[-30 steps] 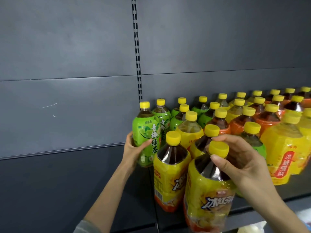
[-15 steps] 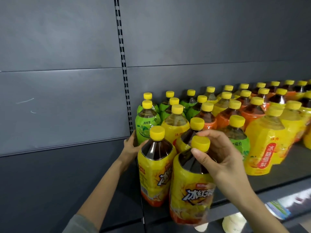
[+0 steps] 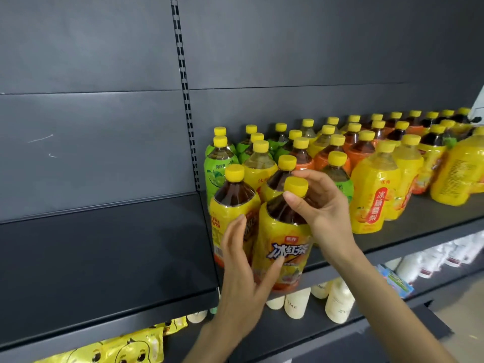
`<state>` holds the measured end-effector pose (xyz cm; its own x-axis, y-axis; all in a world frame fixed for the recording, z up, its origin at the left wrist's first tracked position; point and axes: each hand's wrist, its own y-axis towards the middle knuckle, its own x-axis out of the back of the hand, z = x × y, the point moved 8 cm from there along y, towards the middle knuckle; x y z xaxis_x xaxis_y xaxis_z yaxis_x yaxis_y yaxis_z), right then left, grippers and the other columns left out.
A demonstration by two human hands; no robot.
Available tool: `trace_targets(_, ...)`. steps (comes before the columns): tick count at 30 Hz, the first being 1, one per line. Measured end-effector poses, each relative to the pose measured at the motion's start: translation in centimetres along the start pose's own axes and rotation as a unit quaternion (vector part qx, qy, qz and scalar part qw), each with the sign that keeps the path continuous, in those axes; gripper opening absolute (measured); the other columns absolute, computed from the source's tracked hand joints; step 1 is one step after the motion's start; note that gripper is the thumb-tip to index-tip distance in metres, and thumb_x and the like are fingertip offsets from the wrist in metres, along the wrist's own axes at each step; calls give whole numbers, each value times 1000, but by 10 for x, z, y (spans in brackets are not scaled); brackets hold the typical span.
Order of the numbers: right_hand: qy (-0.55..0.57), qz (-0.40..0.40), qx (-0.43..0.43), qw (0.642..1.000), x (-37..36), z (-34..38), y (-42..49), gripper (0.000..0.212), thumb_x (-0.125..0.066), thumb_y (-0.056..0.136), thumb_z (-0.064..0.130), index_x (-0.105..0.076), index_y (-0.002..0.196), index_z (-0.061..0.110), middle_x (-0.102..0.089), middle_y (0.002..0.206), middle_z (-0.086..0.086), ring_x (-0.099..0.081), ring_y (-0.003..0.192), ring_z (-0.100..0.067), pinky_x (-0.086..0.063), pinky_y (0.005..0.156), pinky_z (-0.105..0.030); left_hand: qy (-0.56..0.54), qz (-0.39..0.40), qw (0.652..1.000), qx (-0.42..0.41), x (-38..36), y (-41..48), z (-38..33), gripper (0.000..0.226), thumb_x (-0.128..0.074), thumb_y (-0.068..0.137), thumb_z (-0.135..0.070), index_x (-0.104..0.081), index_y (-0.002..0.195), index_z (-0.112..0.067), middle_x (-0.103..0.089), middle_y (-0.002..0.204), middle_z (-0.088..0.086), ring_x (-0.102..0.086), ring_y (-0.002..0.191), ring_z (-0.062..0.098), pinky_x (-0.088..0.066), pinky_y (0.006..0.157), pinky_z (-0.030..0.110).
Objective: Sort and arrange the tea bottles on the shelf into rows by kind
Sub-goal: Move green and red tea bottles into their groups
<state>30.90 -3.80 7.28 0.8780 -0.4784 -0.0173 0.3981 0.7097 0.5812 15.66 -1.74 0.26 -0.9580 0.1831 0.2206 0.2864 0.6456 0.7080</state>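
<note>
The left hand (image 3: 243,271) is closest. Its fingers are straight and spread out, and its thumb lies across the label of the front tea bottle (image 3: 282,247). It is not wrapped around the bottle.

That bottle has dark tea, a yellow label and a yellow cap. It stands at the very front edge of the shelf (image 3: 419,237), a bit tilted. The right hand (image 3: 322,213) holds it by the neck, with thumb and fingers curled round just under the cap.

Just beside it, on the left, stands a second dark tea bottle (image 3: 233,205) of the same kind. A third one (image 3: 277,179) stands right behind. I think these three are the start of one row.

Farther back, the kinds are partly mixed. A pale yellow bottle (image 3: 259,166) stands among the green bottles (image 3: 220,166). One green-label bottle (image 3: 337,176) stands alone in front of the orange bottles (image 3: 358,150). The big yellow pear bottles (image 3: 374,195) stand off to the right, near the front.

So the job looks only partly done. The held bottle is not yet set in line, and the stray ones likely need moving.
</note>
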Motion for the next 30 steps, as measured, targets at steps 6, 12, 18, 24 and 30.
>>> trace_targets(6,9,14,33,999,11,32,-12,39,-75,74,29,-59,108,19,-71,99,3,-67,95,-18,-52,83,-30,-91,89,985,120,-24,-10,15,95,-73,69,-57,-13,142,-48,-31,147,-16,-36,135,7,-42,106,35)
trace_targets(12,34,33,28,998,34,45,-20,44,-77,72,39,-60,107,18,-70,103,-6,-66,100,-25,-52,89,-50,-136,62,968,202,-39,-19,17,88,-85,44,-63,-56,122,-33,-64,119,-2,-61,111,18,-52,91,45)
trace_targets(18,-20,132,-61,989,80,19,-40,78,-71,65,59,-39,133,38,-46,134,23,-43,119,15,-47,84,-10,-168,39,955,242,-78,-28,-12,78,-83,46,-44,-58,117,-24,-71,104,-10,-68,95,9,-55,74,24)
trace_targets(24,65,214,-186,957,113,-24,-80,79,-81,70,41,-38,135,35,-63,122,7,-62,111,-9,-54,82,-25,-192,-21,940,282,-115,-50,-21,80,-82,43,-43,-59,117,-21,-73,100,-4,-70,90,13,-55,69,24)
trace_targets(30,63,172,-213,960,140,-41,-85,67,-82,66,28,-48,122,43,-68,110,6,-65,104,-11,-55,79,-29,-183,-25,935,301,-139,-69,-29,62,-88,59,-33,-56,112,-28,-72,95,-15,-69,87,7,-53,66,19)
